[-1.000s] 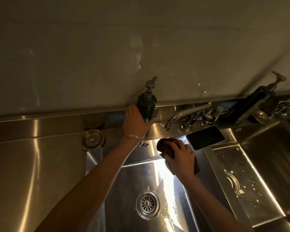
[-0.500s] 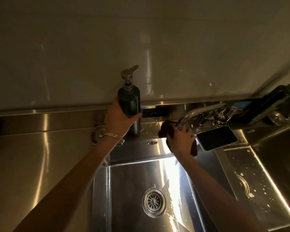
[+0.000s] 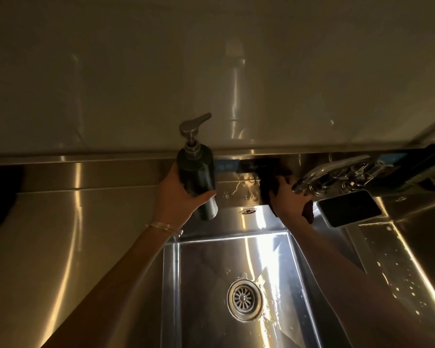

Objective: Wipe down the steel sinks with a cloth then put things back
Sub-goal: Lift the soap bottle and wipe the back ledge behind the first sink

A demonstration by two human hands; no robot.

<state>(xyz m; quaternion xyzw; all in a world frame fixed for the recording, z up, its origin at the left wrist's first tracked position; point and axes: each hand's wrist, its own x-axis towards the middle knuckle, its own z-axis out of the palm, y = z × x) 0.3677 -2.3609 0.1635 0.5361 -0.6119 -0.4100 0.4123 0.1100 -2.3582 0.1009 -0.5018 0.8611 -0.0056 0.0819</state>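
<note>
arms: bare, no sleeves | left wrist: thin metal bangles

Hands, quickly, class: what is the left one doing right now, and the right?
Left hand: grips the dark soap dispenser by its body.
Right hand: holds the dark cloth against the steel ledge, beside the faucet.

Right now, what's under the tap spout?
The right hand holds a dark cloth against the steel ledge under the tap; the ledge below the cloth is covered.
</note>
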